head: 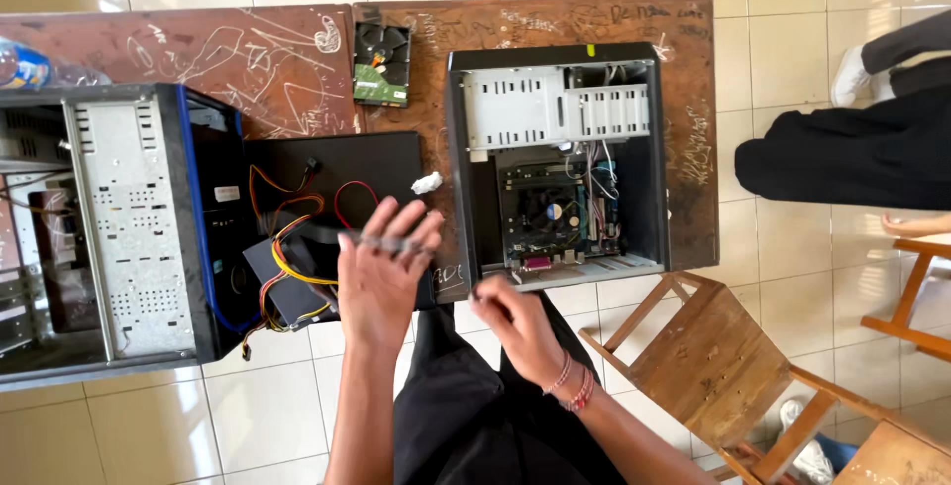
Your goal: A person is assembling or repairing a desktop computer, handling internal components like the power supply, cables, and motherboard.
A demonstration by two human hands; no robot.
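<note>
My left hand (pixel 381 282) is raised palm-up over the table's near edge, fingers spread, with a thin grey strip (pixel 394 242) lying blurred across the fingers. My right hand (pixel 515 326), bracelets on its wrist, hovers just below the near edge of an open black computer case (pixel 458 148), its fingertips pinched together. Whether they hold anything small I cannot tell. Inside the case lie a green motherboard (pixel 555 213) and a metal drive cage (pixel 555 108).
A power supply with yellow, red and black wires (pixel 287 262) rests on a black side panel (pixel 367 163). A second open case (pixel 129 227) lies at left. Hard drive (pixel 381 64), white paper wad (pixel 427 183), wooden chair (pixel 713 346), another person's legs (pixel 842 158).
</note>
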